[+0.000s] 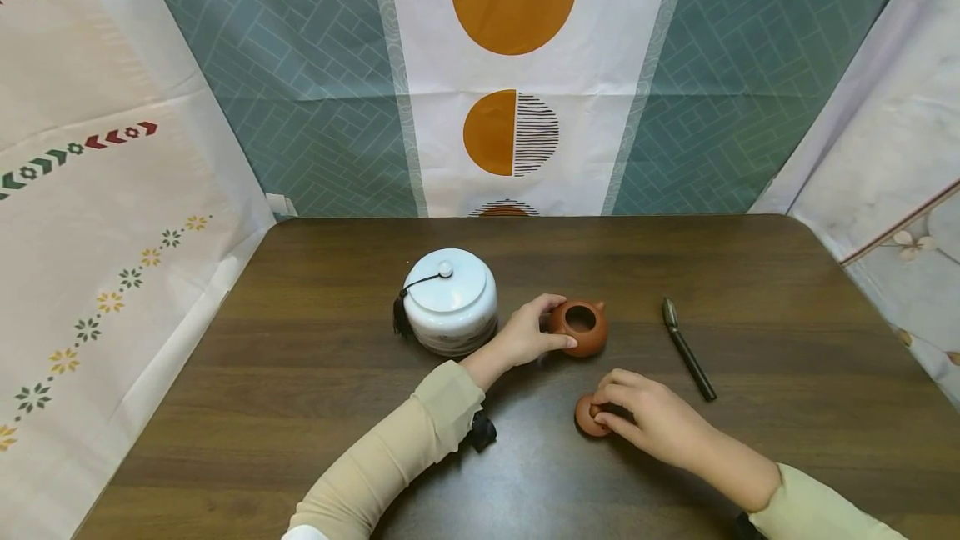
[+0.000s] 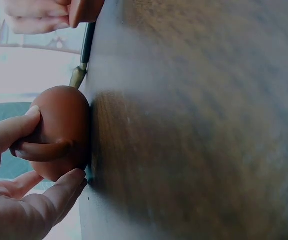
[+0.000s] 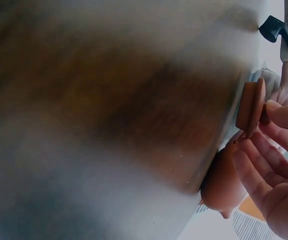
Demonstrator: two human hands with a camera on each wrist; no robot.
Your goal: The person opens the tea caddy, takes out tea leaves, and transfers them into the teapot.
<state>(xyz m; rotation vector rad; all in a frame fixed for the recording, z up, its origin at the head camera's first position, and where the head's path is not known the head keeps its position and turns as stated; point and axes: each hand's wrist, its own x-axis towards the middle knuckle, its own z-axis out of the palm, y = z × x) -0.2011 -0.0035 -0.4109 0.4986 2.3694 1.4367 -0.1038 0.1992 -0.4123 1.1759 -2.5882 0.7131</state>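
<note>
A small brown clay teapot [image 1: 592, 343], its round mouth uncovered, stands on the wooden table. My left hand [image 1: 527, 333] holds it from the left, thumb and fingers about the body on the handle side. The loop handle [image 2: 44, 151] shows between thumb and fingers in the left wrist view. Nearer to me, my right hand [image 1: 651, 417] pinches the knob of the teapot's round lid [image 3: 253, 107] between thumb and fingertips. The lid is apart from the pot and close to the tabletop; whether it touches the wood I cannot tell.
A white lidded jar [image 1: 452, 307] with a black tassel [image 1: 402, 315] stands left of the teapot, behind my left forearm. To the right lies a slim dark-handled tool [image 1: 690, 353] with a metallic tip. Patterned cloths [image 1: 315, 98] hang around the wooden table [image 1: 300, 340].
</note>
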